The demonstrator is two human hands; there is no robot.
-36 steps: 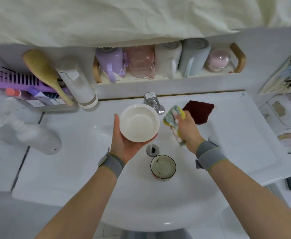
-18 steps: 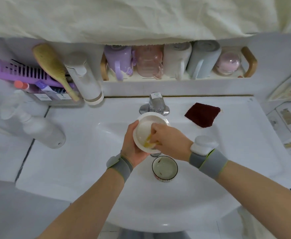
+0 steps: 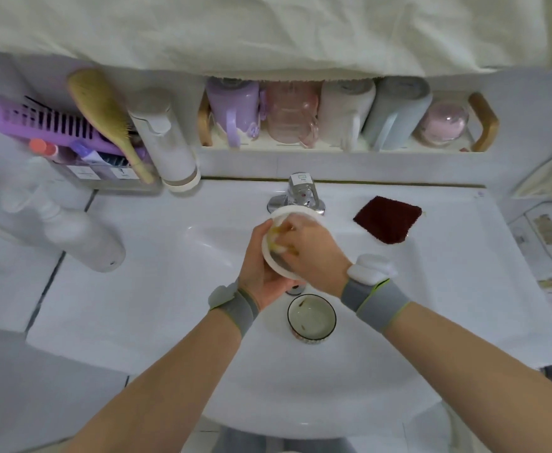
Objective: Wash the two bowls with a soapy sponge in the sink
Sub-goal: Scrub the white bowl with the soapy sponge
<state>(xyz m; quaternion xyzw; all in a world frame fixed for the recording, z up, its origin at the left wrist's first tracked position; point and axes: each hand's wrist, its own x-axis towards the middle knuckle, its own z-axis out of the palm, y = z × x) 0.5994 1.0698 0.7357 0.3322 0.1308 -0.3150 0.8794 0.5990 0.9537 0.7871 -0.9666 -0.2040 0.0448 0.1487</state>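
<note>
A: Item one, white bowl (image 3: pixel 279 263). Location?

B: Lifted over the sink (image 3: pixel 176 282), just in front of the faucet (image 3: pixel 301 191). My left hand (image 3: pixel 261 273) cups it from beneath and behind, fingers curled round its outer wall. Mouth tilted toward my right.

A: Item two, sponge (image 3: pixel 276 238). Location?

B: Inside that bowl, against the inner wall. My right hand (image 3: pixel 314 253) grips it, fingers bunched round it and reaching in from the right, so the bowl's opening faces straight at them.

A: Item three, second bowl (image 3: pixel 311 317)?

B: Upright on the sink floor, just nearer me than the drain, below my right wrist. Untouched; by my reckoning the right hand lies nearer it.

A: Sundries?

B: Dark red cloth (image 3: pixel 387 219) on the ledge, right of the faucet.
</note>
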